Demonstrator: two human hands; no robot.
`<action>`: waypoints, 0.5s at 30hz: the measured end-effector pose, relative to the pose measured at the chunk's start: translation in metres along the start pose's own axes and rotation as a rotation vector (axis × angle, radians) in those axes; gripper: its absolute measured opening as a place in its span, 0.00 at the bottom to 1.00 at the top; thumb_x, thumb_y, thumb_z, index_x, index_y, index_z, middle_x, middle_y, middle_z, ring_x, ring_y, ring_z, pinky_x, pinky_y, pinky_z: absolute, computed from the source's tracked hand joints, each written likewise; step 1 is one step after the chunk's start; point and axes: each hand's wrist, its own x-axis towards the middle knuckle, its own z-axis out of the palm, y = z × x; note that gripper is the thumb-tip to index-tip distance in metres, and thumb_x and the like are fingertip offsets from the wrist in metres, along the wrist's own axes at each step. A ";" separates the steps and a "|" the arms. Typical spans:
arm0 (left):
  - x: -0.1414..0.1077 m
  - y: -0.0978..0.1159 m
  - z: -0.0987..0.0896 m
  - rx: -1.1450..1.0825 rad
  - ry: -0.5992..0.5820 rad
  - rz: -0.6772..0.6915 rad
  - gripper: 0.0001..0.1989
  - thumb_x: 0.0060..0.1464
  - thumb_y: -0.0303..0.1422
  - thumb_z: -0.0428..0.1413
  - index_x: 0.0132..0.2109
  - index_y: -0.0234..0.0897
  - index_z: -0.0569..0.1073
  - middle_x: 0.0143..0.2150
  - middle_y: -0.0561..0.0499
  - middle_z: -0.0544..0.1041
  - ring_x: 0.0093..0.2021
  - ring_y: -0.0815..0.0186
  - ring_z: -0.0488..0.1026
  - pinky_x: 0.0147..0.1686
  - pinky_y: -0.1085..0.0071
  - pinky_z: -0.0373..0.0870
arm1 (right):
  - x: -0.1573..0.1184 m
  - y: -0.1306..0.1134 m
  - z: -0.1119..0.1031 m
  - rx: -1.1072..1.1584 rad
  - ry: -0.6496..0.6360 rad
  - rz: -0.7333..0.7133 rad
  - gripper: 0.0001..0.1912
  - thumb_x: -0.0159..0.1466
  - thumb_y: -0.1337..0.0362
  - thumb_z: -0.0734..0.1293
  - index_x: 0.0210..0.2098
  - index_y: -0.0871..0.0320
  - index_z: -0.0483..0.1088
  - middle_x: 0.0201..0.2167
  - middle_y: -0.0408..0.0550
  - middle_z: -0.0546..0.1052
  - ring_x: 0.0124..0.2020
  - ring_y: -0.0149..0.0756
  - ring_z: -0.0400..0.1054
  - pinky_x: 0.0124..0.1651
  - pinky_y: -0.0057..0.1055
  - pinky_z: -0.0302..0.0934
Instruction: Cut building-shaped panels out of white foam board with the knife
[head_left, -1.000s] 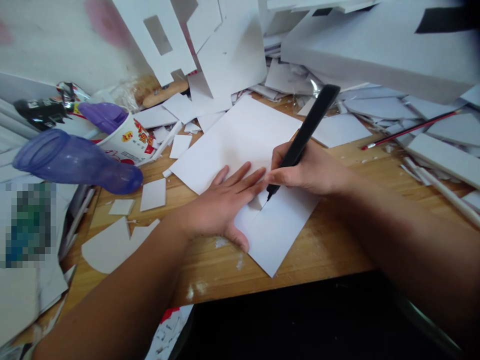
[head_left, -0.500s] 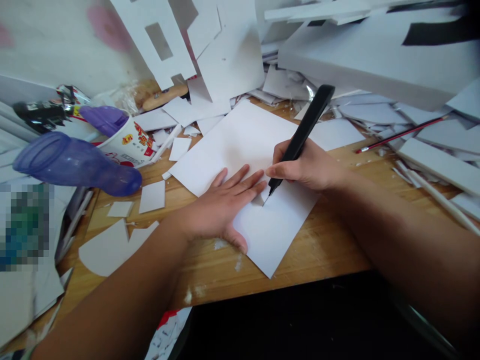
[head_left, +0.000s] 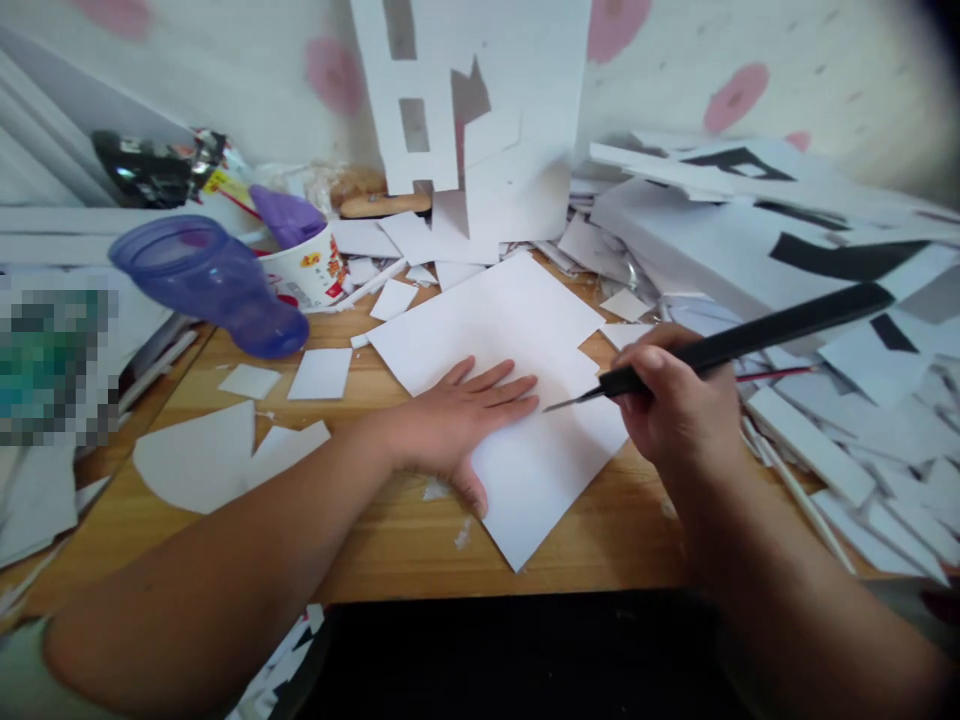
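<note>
A white sheet of foam board or card (head_left: 536, 490) lies at an angle on the wooden table. My left hand (head_left: 457, 425) is pressed flat on its left part, fingers spread. In my right hand (head_left: 679, 405) is a black-handled craft knife (head_left: 757, 335), fingers wrapped round the handle. Its thin blade points left, the tip close to my left fingertips. Whether the tip touches the sheet I cannot tell. The sheet's right edge has a small notch near the knife.
A blue translucent vessel (head_left: 217, 285) leans by a printed paper cup (head_left: 307, 265) on the left. Cut white pieces (head_left: 199, 455) lie about. Upright panels with window holes (head_left: 525, 190) stand at the back. A heap of offcuts (head_left: 885, 400) covers the right side.
My right hand has shifted right and turned the knife from steep to nearly level, lifting the handle away rightward. My left hand stays flat on the sheet. The camera view has turned.
</note>
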 end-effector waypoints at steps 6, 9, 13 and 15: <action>-0.002 -0.002 0.004 -0.014 0.081 0.049 0.57 0.39 0.57 0.62 0.72 0.44 0.49 0.75 0.48 0.37 0.73 0.46 0.28 0.67 0.42 0.25 | -0.051 0.005 -0.006 -0.203 0.022 0.080 0.17 0.51 0.54 0.78 0.29 0.54 0.68 0.17 0.39 0.66 0.15 0.29 0.58 0.13 0.26 0.49; -0.003 -0.001 0.002 -0.024 0.086 0.064 0.55 0.38 0.58 0.62 0.71 0.48 0.53 0.75 0.50 0.36 0.74 0.47 0.28 0.66 0.41 0.24 | -0.073 0.015 -0.006 -0.286 0.001 0.046 0.19 0.52 0.56 0.78 0.29 0.53 0.64 0.21 0.40 0.68 0.17 0.29 0.60 0.16 0.26 0.53; -0.003 -0.001 0.001 -0.033 0.089 0.061 0.55 0.38 0.57 0.62 0.71 0.49 0.53 0.75 0.50 0.35 0.74 0.49 0.27 0.66 0.42 0.23 | -0.090 0.017 -0.005 -0.421 -0.052 -0.055 0.12 0.58 0.59 0.74 0.37 0.52 0.69 0.24 0.41 0.73 0.18 0.31 0.64 0.19 0.28 0.58; -0.003 -0.001 0.001 -0.034 0.085 0.056 0.55 0.37 0.57 0.63 0.71 0.49 0.53 0.75 0.50 0.35 0.73 0.50 0.26 0.66 0.42 0.23 | -0.095 0.016 -0.005 -0.540 -0.110 -0.150 0.11 0.59 0.59 0.73 0.40 0.52 0.71 0.25 0.42 0.75 0.19 0.32 0.67 0.21 0.29 0.61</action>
